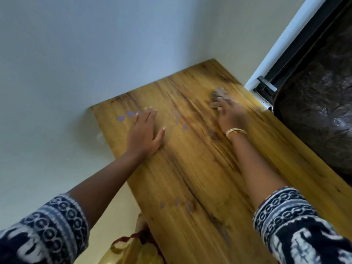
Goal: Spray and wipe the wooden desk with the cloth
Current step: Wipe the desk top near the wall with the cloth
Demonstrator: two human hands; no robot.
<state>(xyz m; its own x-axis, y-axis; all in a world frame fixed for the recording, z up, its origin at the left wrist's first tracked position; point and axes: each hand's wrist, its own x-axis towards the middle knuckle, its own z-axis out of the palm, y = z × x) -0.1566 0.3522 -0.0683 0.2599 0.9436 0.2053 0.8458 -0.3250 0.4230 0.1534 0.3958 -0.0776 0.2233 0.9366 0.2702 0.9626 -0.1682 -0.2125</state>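
Fingers (147,116) of the left hand (145,133) straight and held close together, thumb spread off to the side, palm flat on the wooden desk (200,168) near its left edge, holding nothing. Fingers of the right hand (231,115) blurred by motion, laid over the cloth (219,93) and pressing it to the desk top toward the far right corner; cannot tell whether curled round the cloth or lying straight on it. Cloth only partly showing past the fingertips, greyish and crumpled, touching the wood. Stack of gold bangles (235,132) on the right wrist. Both forearms bare, with dark blue and white patterned sleeves (297,223) ending below the elbows. Small pale purple spots (130,113) scattered on the wood just beside the left fingertips, more between the two hands, and a few fainter ones nearer the front. Desk set into a corner of pale walls (95,44), its far and left edges against them. Dark embossed panel (320,103) in a black and white frame along the desk's right side. Yellow bag (131,250) with red trim below the desk's near left edge, its contents not visible.
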